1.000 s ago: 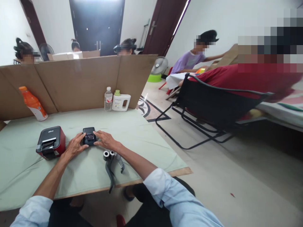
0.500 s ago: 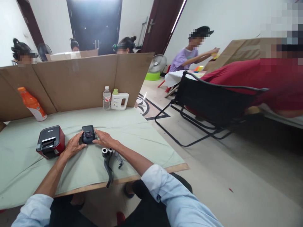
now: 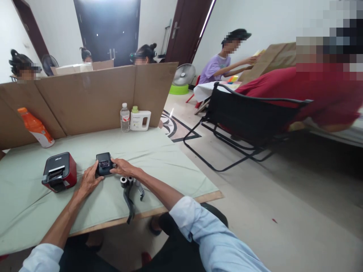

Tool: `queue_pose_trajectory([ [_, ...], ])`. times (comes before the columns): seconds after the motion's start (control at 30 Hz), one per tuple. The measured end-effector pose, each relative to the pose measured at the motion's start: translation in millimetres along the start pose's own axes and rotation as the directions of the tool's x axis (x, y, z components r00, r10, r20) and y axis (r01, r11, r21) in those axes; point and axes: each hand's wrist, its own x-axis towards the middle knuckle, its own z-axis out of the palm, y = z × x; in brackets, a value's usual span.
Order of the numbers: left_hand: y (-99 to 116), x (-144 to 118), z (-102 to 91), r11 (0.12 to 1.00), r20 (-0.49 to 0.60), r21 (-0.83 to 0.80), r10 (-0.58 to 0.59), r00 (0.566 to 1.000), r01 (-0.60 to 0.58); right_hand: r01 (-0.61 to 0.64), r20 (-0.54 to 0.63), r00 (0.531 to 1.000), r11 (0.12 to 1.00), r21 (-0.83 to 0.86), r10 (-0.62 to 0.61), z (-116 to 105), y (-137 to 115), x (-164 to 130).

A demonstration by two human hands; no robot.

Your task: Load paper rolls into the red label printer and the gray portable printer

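Note:
A small black portable printer (image 3: 103,166) with a dark glossy window lies on the cloth-covered table. My left hand (image 3: 90,178) grips its left side, fingers along the edge and thumb near the front corner. On the opposite side, my right hand (image 3: 123,167) closes its fingers and thumb against the printer. Beneath my right forearm are a white paper roll (image 3: 123,181) and another roll beside it, with a dark strap-like piece (image 3: 129,204) trailing toward the table's front edge. Left of my hands stands a larger red and black printer (image 3: 59,172).
A cardboard screen (image 3: 93,100) borders the table's back. Before it stand an orange bottle (image 3: 35,126), a water bottle (image 3: 125,119) and a white jug (image 3: 140,121). At right are a black folding chair (image 3: 249,121), a person in red and a person in purple.
My right hand has closed in more tightly on the printer's right side. The whole view has shifted slightly. The person in purple has moved their hands at the cardboard.

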Motion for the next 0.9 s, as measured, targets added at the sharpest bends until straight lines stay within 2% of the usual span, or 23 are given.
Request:
queue_pose_trajectory([
  [0.07, 5, -12, -0.6, 0.999, -0.014, 0.046, 0.013, 1.0, -0.013, 0.016, -0.046, 0.999, 1.0, -0.021, -0.017, -8, 5, -8],
  [0.13, 9, -31, -2.9, 0.992, -0.022, 0.125, 0.018, 1.0, -0.016, -0.005, -0.183, 0.983, 0.997, -0.072, -0.008, -21, 15, -26],
  [0.23, 15, -74, -6.2, 0.972, 0.008, 0.232, 0.044, 0.999, -0.045, -0.133, -0.414, 0.909, 0.97, -0.202, 0.038, -34, 39, -80],
  [0.3, 18, -103, -7.1, 0.96, 0.046, 0.262, 0.086, 0.995, -0.095, -0.249, -0.475, 0.876, 0.918, -0.309, 0.078, -30, 58, -127],
  [0.4, 23, -130, -7.5, 0.95, 0.051, 0.297, 0.087, 0.995, -0.098, -0.352, -0.407, 0.9, 0.812, -0.466, 0.157, -6, 77, -191],
  [0.5, 27, -135, -9.7, 0.946, 0.068, 0.312, 0.065, 0.996, -0.083, -0.368, -0.349, 0.915, 0.769, -0.523, 0.2, 17, 80, -229],
  [0.57, 30, -134, -12.6, 0.946, 0.084, 0.311, 0.062, 0.995, -0.086, -0.373, -0.34, 0.916, 0.763, -0.529, 0.212, 24, 78, -239],
  [0.7, 35, -136, -17.9, 0.943, 0.097, 0.318, 0.071, 0.993, -0.098, -0.373, -0.336, 0.917, 0.762, -0.529, 0.215, 24, 75, -244],
  [0.9, 39, -152, -18.5, 0.934, 0.102, 0.339, 0.084, 0.991, -0.114, -0.375, -0.349, 0.915, 0.747, -0.55, 0.203, 27, 73, -259],
])
